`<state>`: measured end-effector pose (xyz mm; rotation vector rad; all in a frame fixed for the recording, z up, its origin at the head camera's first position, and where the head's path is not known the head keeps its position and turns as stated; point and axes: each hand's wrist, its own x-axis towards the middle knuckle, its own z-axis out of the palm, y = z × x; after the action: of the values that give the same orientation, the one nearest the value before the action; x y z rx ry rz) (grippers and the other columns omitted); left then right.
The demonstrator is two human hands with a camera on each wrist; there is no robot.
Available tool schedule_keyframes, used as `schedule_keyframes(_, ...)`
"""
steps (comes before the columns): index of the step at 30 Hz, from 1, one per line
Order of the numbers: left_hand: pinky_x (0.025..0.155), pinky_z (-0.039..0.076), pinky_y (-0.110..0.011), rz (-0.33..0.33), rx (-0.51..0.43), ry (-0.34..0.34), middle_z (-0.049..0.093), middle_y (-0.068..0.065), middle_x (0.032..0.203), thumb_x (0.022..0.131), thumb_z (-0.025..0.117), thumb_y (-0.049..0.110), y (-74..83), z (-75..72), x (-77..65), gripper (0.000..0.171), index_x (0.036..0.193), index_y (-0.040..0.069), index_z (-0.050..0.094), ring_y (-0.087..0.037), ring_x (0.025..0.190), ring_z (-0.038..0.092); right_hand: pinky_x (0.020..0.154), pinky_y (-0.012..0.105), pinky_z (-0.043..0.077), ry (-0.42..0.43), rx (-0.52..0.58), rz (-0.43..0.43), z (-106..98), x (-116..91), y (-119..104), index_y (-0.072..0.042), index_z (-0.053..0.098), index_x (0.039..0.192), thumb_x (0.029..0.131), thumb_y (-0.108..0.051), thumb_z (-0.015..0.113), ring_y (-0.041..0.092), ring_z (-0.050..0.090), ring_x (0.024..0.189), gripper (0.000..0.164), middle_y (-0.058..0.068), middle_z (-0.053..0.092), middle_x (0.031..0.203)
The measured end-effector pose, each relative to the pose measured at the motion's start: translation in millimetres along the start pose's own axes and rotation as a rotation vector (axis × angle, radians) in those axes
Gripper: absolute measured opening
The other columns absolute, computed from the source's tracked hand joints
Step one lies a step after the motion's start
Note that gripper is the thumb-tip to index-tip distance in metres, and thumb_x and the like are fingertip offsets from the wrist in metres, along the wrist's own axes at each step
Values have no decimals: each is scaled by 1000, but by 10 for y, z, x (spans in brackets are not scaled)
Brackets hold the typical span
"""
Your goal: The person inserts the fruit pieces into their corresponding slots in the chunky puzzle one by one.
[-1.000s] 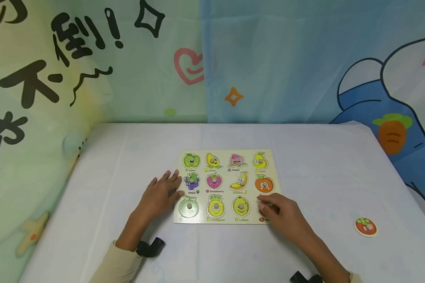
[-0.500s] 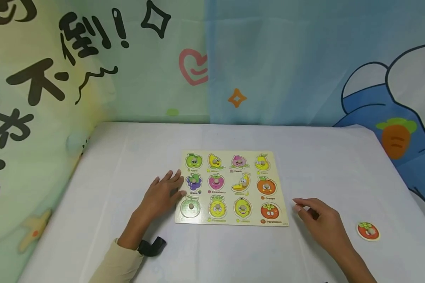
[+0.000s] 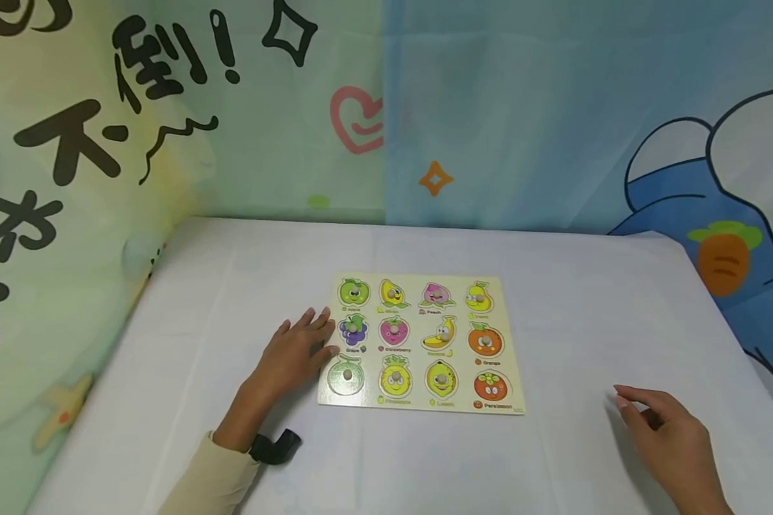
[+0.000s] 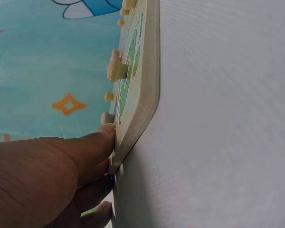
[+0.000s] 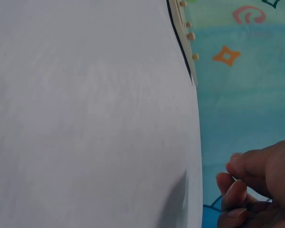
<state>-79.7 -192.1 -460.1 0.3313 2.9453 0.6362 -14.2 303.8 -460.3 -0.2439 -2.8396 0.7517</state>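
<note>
A cream wooden knob puzzle board [image 3: 419, 379] with rows of cartoon fruit pieces lies mid-table. In its lower right corner the persimmon picture [image 3: 491, 386] shows no knob. My left hand [image 3: 294, 357] rests at the board's left edge, fingers spread. In the left wrist view the thumb [image 4: 92, 145] touches the board edge near a wooden knob [image 4: 117, 70]. Well right of the board is my right hand [image 3: 673, 443], its fingers loosely bent. No object shows between its fingertips [image 5: 235, 159] in the right wrist view. The loose persimmon piece is out of sight, perhaps beneath this hand.
White cloth [image 3: 425, 250] covers the table. Behind it hangs a blue and green printed curtain [image 3: 522, 114], which continues along the left side. A black strap end [image 3: 275, 447] sticks out at the left wrist.
My right hand has moved away from the board's lower right corner, rightward to where the loose persimmon piece lay, which is now hidden. The left hand stays put. The head view has shifted slightly.
</note>
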Motion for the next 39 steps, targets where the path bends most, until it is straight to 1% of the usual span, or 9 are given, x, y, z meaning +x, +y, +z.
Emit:
schedule_keyframes(5,111,22,-60,11,3,-5,40,-8,149,94,66,28,-11,21,1,52,138,5,53,-33,141,29,48,19,35,12,-78,188,-40,22,170,2,66,119,92,-4,64,17,48,70,27,18,61,104)
schedule_keyframes(8,111,22,-60,11,8,0,40,-8,149,93,66,29,-14,21,2,52,138,6,53,-33,141,30,53,25,36,-26,-113,309,-77,63,272,4,62,124,95,-8,61,26,49,78,31,22,56,111)
schedule_keyframes(12,111,22,-60,10,6,2,40,-8,149,93,67,29,-14,11,-2,52,138,6,54,-33,141,30,58,35,39,-92,-146,414,-118,78,403,5,56,130,99,-16,57,33,48,85,37,27,50,118)
schedule_keyframes(14,111,22,-60,11,5,4,40,-8,149,93,67,29,-17,12,-3,52,138,5,54,-33,141,30,57,36,40,-99,-155,438,-125,71,446,5,56,130,99,-16,57,34,48,85,38,28,48,120)
schedule_keyframes(18,110,22,-61,11,3,10,41,-8,148,93,67,29,-17,17,-1,52,137,6,55,-33,141,30,58,36,39,-98,-173,431,-131,62,509,7,57,127,98,-15,59,33,49,82,36,28,50,116)
schedule_keyframes(25,111,22,-61,8,0,5,40,-8,149,93,67,29,-11,19,2,52,138,6,54,-33,141,30,59,39,45,-214,-178,426,-99,99,551,11,57,123,97,-14,60,35,50,85,36,28,51,111)
schedule_keyframes(28,111,22,-61,13,1,9,40,-8,148,93,67,29,-17,18,0,52,138,6,54,-33,141,30,62,42,45,-228,-197,435,-75,123,547,11,57,121,96,-10,58,35,51,84,32,28,51,108)
schedule_keyframes(33,111,22,-60,16,-4,16,41,-8,148,93,67,29,-21,20,2,52,138,6,54,-33,141,30,66,48,45,-224,-244,395,-69,157,548,12,60,116,95,-6,59,36,52,82,28,28,55,102)
schedule_keyframes(39,111,22,-60,7,-1,11,40,-7,149,93,67,29,-28,33,3,52,138,6,53,-32,141,29,68,50,45,-304,-284,414,-87,210,540,15,58,115,95,-6,58,37,52,82,29,29,57,101)
